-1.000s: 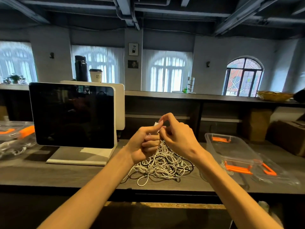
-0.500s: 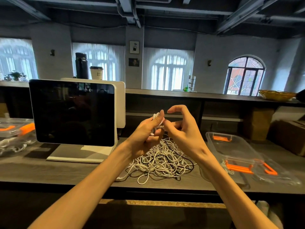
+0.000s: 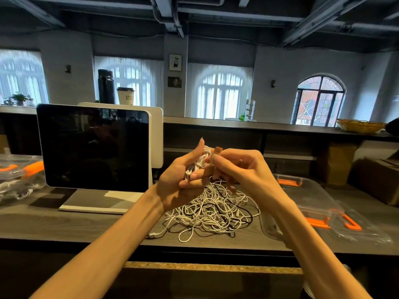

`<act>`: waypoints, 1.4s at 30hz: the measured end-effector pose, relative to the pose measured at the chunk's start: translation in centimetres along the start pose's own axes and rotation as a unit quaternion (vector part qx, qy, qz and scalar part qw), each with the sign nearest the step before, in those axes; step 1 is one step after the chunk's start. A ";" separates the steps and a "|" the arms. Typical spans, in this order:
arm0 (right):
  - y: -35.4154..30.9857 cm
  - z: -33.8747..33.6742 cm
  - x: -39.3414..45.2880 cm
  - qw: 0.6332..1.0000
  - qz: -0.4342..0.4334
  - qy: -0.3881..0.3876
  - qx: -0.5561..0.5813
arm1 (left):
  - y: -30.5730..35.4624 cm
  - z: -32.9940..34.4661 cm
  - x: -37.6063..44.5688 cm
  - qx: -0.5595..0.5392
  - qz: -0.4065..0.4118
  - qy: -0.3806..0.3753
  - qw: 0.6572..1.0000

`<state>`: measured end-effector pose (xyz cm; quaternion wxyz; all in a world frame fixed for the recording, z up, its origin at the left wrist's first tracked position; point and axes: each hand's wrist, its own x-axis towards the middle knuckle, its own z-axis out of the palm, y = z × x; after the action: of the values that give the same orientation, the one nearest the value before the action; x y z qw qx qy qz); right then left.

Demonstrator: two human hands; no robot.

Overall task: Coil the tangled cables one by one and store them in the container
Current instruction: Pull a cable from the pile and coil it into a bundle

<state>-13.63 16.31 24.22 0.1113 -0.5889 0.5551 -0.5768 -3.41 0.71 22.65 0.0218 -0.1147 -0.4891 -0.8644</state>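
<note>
Above the bench (image 3: 64,225), raised clear of the tangle (image 3: 211,210), probably so loose turns cannot snag again: left hand (image 3: 183,182) curled round a small white coil (image 3: 199,161), thumb up, holding the loops bunched. Right hand (image 3: 239,169) pinching a tan strip (image 3: 214,160) against the coil, likely a tie for binding it; cannot tell for sure. Coil's long axis roughly upright, loops at top, one plug end poking out low toward the left palm. Below, white and black cables heaped flat, no single direction. Container (image 3: 306,203) open on the right, near the heap, handy for the drop.
</note>
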 end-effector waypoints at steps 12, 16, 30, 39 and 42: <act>-1.7 -0.4 0.5 0.989 0.053 -0.041 -0.135 | -0.9 1.0 -0.3 0.130 0.032 0.125 0.983; -2.5 -0.5 1.0 0.979 0.086 -0.050 -0.176 | -1.0 0.9 -0.2 0.150 0.046 0.121 0.980; -3.9 -0.1 3.0 0.922 0.188 -0.127 -0.315 | -0.7 2.2 0.8 0.270 0.075 0.197 0.940; -4.4 0.0 3.3 0.915 0.175 -0.153 -0.331 | -0.7 2.6 0.3 0.308 0.073 0.196 0.928; -4.2 -0.5 3.1 0.943 0.145 -0.177 -0.243 | 0.0 2.1 0.1 0.335 0.094 0.209 0.914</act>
<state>-12.69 15.64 29.32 0.1436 -0.6040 0.7289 -0.2885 -3.16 2.51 23.70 0.2413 0.0371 -0.7212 -0.6483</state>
